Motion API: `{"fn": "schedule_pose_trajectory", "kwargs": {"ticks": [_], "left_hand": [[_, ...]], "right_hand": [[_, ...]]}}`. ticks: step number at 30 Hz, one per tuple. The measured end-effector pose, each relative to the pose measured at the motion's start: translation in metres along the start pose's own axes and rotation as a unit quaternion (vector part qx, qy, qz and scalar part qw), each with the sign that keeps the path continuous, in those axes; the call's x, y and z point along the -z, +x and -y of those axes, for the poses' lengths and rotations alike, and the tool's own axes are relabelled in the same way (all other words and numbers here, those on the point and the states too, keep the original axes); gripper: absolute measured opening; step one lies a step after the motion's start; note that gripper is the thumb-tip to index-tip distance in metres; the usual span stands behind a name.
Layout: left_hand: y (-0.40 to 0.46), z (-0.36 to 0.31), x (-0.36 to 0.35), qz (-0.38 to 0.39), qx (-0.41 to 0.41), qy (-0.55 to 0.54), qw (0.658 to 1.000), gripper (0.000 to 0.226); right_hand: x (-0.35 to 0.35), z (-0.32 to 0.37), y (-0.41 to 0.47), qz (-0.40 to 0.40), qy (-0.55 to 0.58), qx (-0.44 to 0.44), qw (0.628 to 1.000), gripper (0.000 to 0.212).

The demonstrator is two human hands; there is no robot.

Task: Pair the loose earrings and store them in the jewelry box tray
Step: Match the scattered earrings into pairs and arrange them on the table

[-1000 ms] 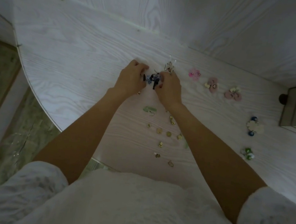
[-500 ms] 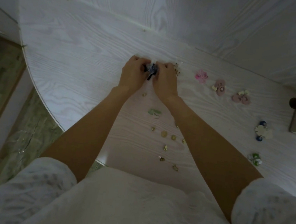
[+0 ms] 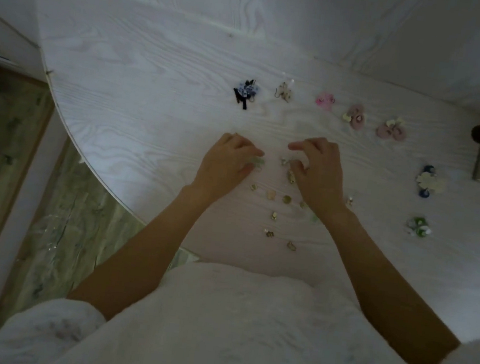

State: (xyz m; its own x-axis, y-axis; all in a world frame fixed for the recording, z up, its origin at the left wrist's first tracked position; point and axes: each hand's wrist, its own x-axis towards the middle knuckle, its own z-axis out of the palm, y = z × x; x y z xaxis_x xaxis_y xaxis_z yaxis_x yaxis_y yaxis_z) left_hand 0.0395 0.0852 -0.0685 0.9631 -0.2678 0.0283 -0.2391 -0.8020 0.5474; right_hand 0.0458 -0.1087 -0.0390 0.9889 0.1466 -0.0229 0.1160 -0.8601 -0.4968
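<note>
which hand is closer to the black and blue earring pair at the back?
Left. The left hand lies just in front of the black and blue earrings; the right hand sits in front and further to the right.

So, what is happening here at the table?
A person is sorting earrings on a white table. The left hand pinches a pale green earring; the right hand reaches among small gold pieces scattered near the body. Finished pairs lie in a row further back, the black and blue pair at its left end.
</note>
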Motion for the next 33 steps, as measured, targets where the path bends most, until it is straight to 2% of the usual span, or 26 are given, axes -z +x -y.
{"fn": "schedule_pose_trajectory", "kwargs": {"ticks": [2, 7, 11, 14, 16, 21, 24, 29, 33], "left_hand": [[-0.007, -0.009, -0.006, 0.013, 0.008, 0.000, 1.000, 0.023], [-0.013, -0.019, -0.009, 0.006, 0.087, -0.074, 0.993, 0.018], [-0.014, -0.036, -0.014, 0.042, 0.092, -0.074, 0.992, 0.017], [-0.012, -0.042, -0.016, 0.048, 0.102, -0.068, 0.991, 0.016], [-0.012, -0.045, -0.018, 0.056, 0.105, -0.067, 0.991, 0.016], [-0.017, -0.045, -0.018, 0.061, 0.124, -0.080, 0.987, 0.016], [-0.018, -0.041, -0.020, 0.046, 0.136, -0.094, 0.985, 0.017], [-0.021, -0.040, -0.023, 0.038, 0.122, -0.111, 0.986, 0.020], [-0.022, -0.041, -0.023, 0.039, 0.118, -0.138, 0.983, 0.016]], "right_hand": [[0.006, -0.013, -0.023, -0.002, -0.015, -0.004, 1.000, 0.023], [0.024, -0.043, -0.074, -0.001, -0.053, -0.051, 0.997, 0.020], [0.034, -0.051, -0.102, 0.013, 0.013, -0.151, 0.988, 0.015], [0.028, -0.040, -0.098, 0.042, 0.020, -0.215, 0.976, 0.030], [0.021, -0.034, -0.094, 0.061, -0.003, -0.215, 0.975, 0.036], [0.008, -0.032, -0.087, 0.062, -0.051, -0.210, 0.974, 0.024], [0.015, -0.033, -0.091, 0.044, -0.008, -0.204, 0.978, 0.028], [0.035, -0.033, -0.093, 0.001, 0.064, -0.125, 0.990, 0.024], [0.039, -0.026, -0.075, 0.027, 0.100, -0.118, 0.988, 0.018]]}}
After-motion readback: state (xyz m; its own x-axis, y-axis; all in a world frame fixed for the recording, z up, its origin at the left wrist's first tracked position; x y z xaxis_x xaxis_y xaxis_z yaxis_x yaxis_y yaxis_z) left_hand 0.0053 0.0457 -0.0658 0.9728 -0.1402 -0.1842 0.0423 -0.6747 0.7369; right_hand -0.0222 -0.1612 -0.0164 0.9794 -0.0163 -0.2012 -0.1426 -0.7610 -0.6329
